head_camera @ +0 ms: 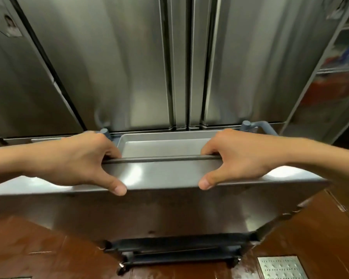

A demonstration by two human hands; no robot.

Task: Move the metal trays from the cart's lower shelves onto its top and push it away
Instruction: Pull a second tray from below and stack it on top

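Lower shelves point(181, 256) below hands: no trays seen | left hand point(79, 160), right hand point(242, 158): both clenched round cart handle bar point(161, 159) | metal tray point(163, 147) just beyond hands, on cart top point(24, 186) | loading apparently done, push away remaining | steel fridge doors point(129, 67) close ahead

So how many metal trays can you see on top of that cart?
1 for certain: a shallow rectangular metal tray sits on the steel cart's top, between the left hand and right hand on the handle bar. Others could be stacked beneath it, unseen.
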